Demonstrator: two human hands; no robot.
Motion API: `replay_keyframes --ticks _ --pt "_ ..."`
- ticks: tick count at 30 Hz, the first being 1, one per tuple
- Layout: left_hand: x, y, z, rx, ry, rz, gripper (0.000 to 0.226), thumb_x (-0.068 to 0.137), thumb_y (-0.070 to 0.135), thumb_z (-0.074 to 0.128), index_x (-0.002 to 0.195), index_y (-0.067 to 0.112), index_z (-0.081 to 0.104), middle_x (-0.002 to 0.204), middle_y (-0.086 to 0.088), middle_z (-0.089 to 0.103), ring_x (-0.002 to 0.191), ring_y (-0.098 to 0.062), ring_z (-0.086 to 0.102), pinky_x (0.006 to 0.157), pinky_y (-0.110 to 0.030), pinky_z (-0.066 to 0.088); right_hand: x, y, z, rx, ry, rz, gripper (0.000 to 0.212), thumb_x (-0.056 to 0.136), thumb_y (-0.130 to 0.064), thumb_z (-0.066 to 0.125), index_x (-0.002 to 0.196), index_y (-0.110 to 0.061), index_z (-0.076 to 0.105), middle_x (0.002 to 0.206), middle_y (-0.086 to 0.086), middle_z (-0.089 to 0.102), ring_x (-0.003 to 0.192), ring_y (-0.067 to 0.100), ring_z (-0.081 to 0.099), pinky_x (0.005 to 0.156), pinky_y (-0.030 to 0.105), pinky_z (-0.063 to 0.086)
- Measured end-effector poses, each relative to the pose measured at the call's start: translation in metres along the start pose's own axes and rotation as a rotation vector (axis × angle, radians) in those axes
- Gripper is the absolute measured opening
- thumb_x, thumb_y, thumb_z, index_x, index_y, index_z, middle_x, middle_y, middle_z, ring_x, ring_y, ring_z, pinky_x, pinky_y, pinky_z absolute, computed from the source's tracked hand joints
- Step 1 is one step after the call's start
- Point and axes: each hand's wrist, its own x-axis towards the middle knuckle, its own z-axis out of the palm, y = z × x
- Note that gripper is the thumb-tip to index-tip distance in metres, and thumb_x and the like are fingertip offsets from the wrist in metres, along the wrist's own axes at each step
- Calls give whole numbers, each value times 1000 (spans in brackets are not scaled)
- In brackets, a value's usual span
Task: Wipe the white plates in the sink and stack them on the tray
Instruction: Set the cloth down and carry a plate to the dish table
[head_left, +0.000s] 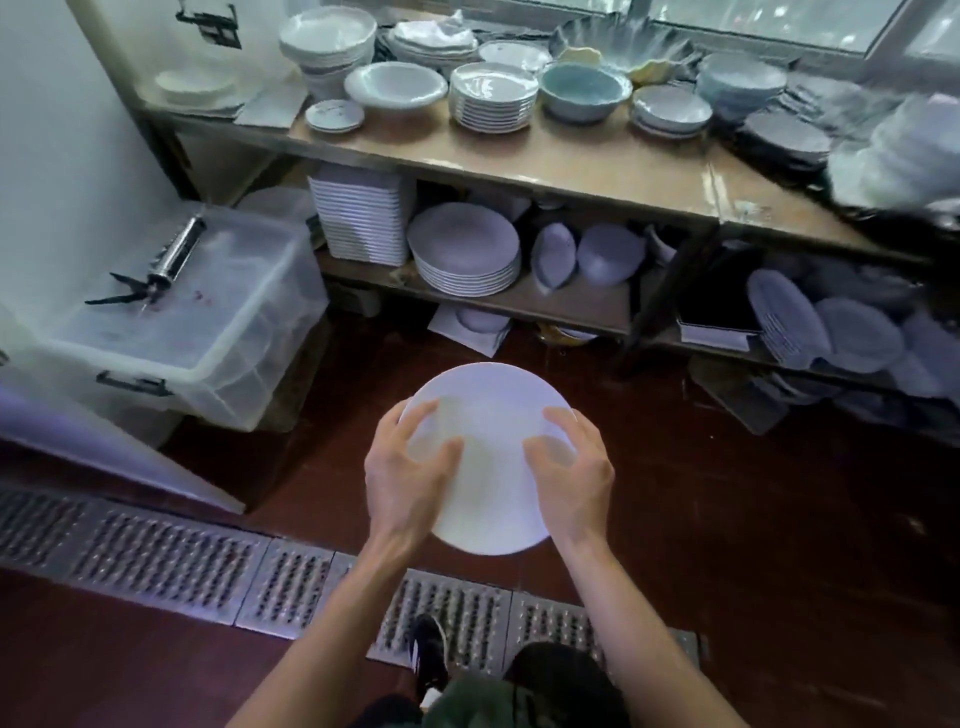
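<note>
A person holds a round white plate with both bare hands above a dark red floor, the plate tilted toward the camera and clear of any surface. The left hand grips the plate's left edge, its fingers curled over the rim onto the face; the right hand grips the right edge in the same way, fingers curled onto the face. Both forearms reach up from the bottom of the frame. Below the plate a perforated metal floor drain grate runs across the floor, and a dark shoe with white stripes rests on it. Ahead stands a wooden shelving unit crowded with crockery: on top, a stack of white rimmed plates, a teal bowl just beside it, and a small white dish near the front edge; on the lower shelf, a tall stack of square white dishes beside a stack of large round plates. At left, a clear plastic storage box sits on the floor with a metal tool lying on its lid. The picture is slightly blurred, and neither a sink nor a tray appears in view.
</note>
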Motion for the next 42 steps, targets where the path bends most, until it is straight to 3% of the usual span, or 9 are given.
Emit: replay_keyframes --ticks 6,13,15,22,26,29,35,37,42 --pt "85 22 39 11 -76 51 49 74 40 75 122 41 67 129 25 51 109 16 47 93 -18 39 78 -5 8 -14 64 12 41 84 -13 70 122 -28 69 125 -20 56 109 -27 43 87 -3 32" --pt "188 41 125 51 -122 41 51 72 42 75 123 40 67 134 21 55 114 9 48 96 -17 36 202 12 12 -1 156 28 43 82 -3 72 123 -16 70 126 -10 60 114 -3 50 94 -3 30" --pt "221 52 152 58 -122 41 51 72 42 75 122 40 67 135 21 56 112 16 48 93 -8 33 247 15 12 5 168 18 42 81 -2 72 122 -15 71 125 -8 61 115 1 52 95 -3 30" --pt "324 89 234 45 -69 30 49 80 22 82 126 32 69 136 15 57 111 15 50 90 4 30 393 15 8 -9 120 -25 41 80 -2 73 120 -12 71 123 -5 61 111 -2 51 93 -4 28" --pt "370 107 266 48 -38 35 48 80 22 81 126 31 69 137 14 58 121 2 50 102 -16 36 454 11 7 -20 118 -38 40 81 -4 73 120 -12 71 121 -10 57 109 -12 45 91 -7 25" --pt "407 115 293 56 -46 34 47 80 23 81 124 33 69 136 16 56 121 3 49 101 -16 35 499 14 7 -16 115 -14 40 81 -5 73 121 -13 71 125 -8 57 113 -5 48 95 -4 27" --pt "494 116 348 32 -108 11 44 80 25 81 119 39 68 133 21 55 109 30 42 86 5 28 595 22 19 -12 92 31 40 83 -10 73 123 -15 70 128 -12 55 120 5 53 107 22 40" --pt "533 115 369 14 -132 3 44 80 27 81 119 43 67 135 22 53 111 29 42 88 0 31 635 26 28 -21 96 44 41 84 -11 72 124 -17 70 128 -13 54 118 3 53 105 20 40" --pt "641 117 420 6 -184 -13 46 79 33 77 124 39 67 132 20 57 118 -1 54 98 -25 43 741 35 60 -49 114 110 42 85 -17 71 127 -20 69 127 -14 56 113 -10 47 87 -9 28"
